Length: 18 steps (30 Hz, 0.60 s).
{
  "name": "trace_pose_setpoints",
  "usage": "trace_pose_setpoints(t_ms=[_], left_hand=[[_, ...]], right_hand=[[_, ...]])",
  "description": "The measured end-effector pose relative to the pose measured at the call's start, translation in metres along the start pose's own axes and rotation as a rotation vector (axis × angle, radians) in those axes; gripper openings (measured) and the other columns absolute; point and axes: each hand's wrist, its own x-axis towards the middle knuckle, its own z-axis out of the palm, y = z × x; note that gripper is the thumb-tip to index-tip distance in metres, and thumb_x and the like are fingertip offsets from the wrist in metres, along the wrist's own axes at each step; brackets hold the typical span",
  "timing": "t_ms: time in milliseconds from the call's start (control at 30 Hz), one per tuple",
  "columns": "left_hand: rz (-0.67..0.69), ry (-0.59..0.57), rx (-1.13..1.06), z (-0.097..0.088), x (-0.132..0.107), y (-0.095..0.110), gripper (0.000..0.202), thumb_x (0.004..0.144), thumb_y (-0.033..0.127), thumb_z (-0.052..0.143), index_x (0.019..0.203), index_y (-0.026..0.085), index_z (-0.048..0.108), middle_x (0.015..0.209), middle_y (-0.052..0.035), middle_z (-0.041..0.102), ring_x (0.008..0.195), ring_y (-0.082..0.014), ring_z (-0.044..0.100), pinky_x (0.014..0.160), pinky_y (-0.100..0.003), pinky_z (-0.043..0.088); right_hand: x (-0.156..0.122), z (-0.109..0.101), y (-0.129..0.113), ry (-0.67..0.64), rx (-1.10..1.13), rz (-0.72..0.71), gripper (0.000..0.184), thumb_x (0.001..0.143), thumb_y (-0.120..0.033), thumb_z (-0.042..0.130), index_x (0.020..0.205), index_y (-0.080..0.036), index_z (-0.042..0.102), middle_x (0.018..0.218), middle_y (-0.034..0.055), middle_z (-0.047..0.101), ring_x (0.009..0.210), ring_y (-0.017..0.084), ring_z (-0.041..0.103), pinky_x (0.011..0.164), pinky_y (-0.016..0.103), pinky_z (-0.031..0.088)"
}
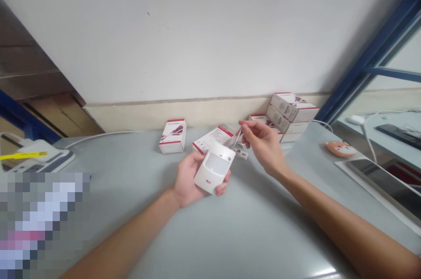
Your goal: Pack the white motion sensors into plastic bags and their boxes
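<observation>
My left hand [187,180] is wrapped around a white motion sensor [215,167] with a curved lens window and a small red logo, its front facing up toward me. Between the thumb and fingers of my right hand [261,143] is a slim silver metal tool [237,137]; whether it is a screwdriver or tweezers I cannot make out. The tool's lower end is at the sensor's top right corner, and contact there is not clear. Behind the sensor lie a flat red-and-white box [213,136] and a small white part [242,153], partly hidden.
One red-and-white box [173,136] stands at the back left, and several are stacked [291,114] at the back right. A power strip [49,158] with cables sits on the left. To the right are an orange animal-faced pouch [340,148] and a dark phone-like slab [378,178].
</observation>
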Motion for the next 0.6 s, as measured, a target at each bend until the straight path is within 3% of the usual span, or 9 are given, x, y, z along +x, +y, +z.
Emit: trace_pose_setpoints(t_ms=[367, 433, 500, 567, 600], left_hand=[[0.096, 0.055, 0.022, 0.0, 0.001, -0.002, 0.046, 0.097, 0.047, 0.043, 0.113, 0.012, 0.069, 0.076, -0.0146, 0.072, 0.054, -0.0247, 0.062, 0.06, -0.036, 0.044], [0.1, 0.052, 0.028, 0.0, 0.002, -0.002, 0.047, 0.098, 0.048, 0.042, 0.112, 0.012, 0.069, 0.076, -0.0151, 0.072, 0.054, -0.025, 0.063, 0.061, -0.036, 0.044], [0.1, 0.057, 0.021, -0.001, 0.003, -0.003, 0.047, 0.099, 0.049, 0.043, 0.111, 0.012, 0.069, 0.079, -0.0168, 0.073, 0.057, -0.0257, 0.064, 0.062, -0.037, 0.045], [0.099, 0.064, -0.012, -0.002, 0.005, -0.002, 0.046, 0.099, 0.049, 0.045, 0.112, 0.011, 0.069, 0.084, -0.0185, 0.074, 0.06, -0.0259, 0.065, 0.064, -0.037, 0.046], [0.101, 0.067, -0.033, -0.002, 0.005, -0.002, 0.046, 0.099, 0.048, 0.047, 0.113, 0.011, 0.07, 0.086, -0.019, 0.074, 0.062, -0.0259, 0.065, 0.064, -0.037, 0.046]], right_hand=[[-0.02, 0.013, 0.011, -0.187, -0.09, 0.057, 0.031, 0.091, -0.054, 0.075, 0.09, -0.023, 0.077, 0.088, 0.0048, 0.076, 0.075, 0.02, 0.064, 0.071, 0.036, 0.052], [-0.018, 0.011, 0.005, -0.209, -0.205, -0.024, 0.027, 0.096, -0.049, 0.069, 0.09, -0.023, 0.074, 0.093, 0.0061, 0.077, 0.078, 0.022, 0.066, 0.073, 0.039, 0.053], [-0.014, 0.004, -0.004, -0.258, -0.44, -0.211, 0.02, 0.1, -0.04, 0.062, 0.096, -0.025, 0.073, 0.102, 0.0084, 0.077, 0.089, 0.026, 0.068, 0.081, 0.043, 0.054], [-0.007, -0.008, -0.011, -0.308, -0.725, -0.415, 0.022, 0.1, -0.033, 0.058, 0.116, -0.027, 0.072, 0.117, 0.0111, 0.075, 0.107, 0.032, 0.068, 0.094, 0.05, 0.052], [-0.003, -0.015, -0.012, -0.317, -0.844, -0.476, 0.033, 0.099, -0.032, 0.059, 0.13, -0.028, 0.068, 0.126, 0.0121, 0.072, 0.116, 0.035, 0.066, 0.101, 0.053, 0.05]])
